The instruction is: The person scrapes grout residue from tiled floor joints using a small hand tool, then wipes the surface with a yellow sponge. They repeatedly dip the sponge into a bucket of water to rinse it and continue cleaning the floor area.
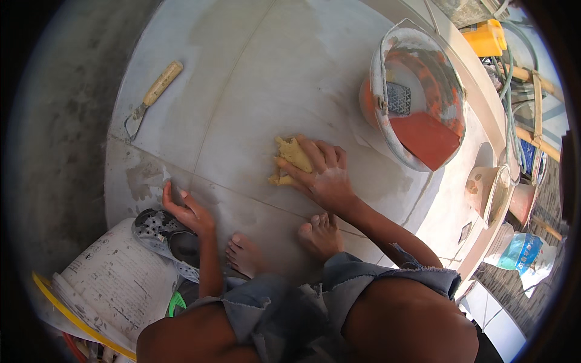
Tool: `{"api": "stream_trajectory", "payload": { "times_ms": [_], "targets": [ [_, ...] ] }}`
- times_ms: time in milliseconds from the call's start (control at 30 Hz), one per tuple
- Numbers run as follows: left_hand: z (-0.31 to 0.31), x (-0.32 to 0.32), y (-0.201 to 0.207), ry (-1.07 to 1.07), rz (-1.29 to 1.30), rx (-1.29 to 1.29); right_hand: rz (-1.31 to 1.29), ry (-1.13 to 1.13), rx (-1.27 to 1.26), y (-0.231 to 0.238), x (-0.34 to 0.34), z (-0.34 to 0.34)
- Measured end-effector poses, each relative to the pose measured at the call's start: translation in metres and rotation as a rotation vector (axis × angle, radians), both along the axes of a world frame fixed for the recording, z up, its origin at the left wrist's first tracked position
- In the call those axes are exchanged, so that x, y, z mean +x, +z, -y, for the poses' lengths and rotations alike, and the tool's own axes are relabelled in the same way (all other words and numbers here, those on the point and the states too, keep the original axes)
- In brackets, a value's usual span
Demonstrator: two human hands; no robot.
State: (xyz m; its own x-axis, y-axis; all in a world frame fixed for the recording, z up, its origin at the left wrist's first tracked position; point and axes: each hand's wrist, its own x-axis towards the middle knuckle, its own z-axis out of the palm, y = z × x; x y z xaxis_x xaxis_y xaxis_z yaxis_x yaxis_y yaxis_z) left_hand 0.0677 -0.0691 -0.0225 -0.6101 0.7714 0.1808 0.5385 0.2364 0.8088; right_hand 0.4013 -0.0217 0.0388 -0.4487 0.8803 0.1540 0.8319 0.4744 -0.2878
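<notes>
My right hand (327, 177) is closed over a yellow sponge (293, 153) and presses it against the pale floor tiles (242, 130). The sponge's torn left edge sticks out past my fingers. My left hand (189, 212) hangs near the tile joint with thumb and fingers apart, holding nothing. Below it lies a grey clog (158, 225) with holes. A trowel (152, 97) with a wooden handle rests farther off at the left. Damp smears and grout lines mark the tiles.
A mortar-stained bucket (376, 91) holding a reddish slab stands at the far right. A tipped white bucket (124, 278) lies at the lower left. Along the right are a smaller bucket (481, 190), a yellow jug (486, 37) and hoses. My bare feet (321, 235) are on the tiles.
</notes>
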Motion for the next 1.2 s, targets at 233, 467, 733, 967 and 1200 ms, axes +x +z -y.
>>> {"api": "stream_trajectory", "payload": {
  "times_ms": [233,467,733,967,1200],
  "targets": [
    [-0.011,0.023,0.016,-0.156,-0.262,0.039,0.156,-0.184,-0.078,0.029,0.131,0.058],
    [-0.126,0.149,0.124,-0.863,0.223,0.037,0.153,-0.225,-0.043,0.027,0.123,0.055],
    [-0.251,0.308,0.152,-1.165,0.283,-0.303,0.080,-0.224,0.042,0.004,0.114,0.071],
    [-0.246,0.351,0.120,-0.778,-0.016,0.431,0.096,-0.264,0.062,-0.003,0.129,0.069],
    [-0.206,0.334,0.233,-1.434,0.641,0.205,0.085,-0.289,0.109,-0.009,0.128,0.067]
  ]
}}
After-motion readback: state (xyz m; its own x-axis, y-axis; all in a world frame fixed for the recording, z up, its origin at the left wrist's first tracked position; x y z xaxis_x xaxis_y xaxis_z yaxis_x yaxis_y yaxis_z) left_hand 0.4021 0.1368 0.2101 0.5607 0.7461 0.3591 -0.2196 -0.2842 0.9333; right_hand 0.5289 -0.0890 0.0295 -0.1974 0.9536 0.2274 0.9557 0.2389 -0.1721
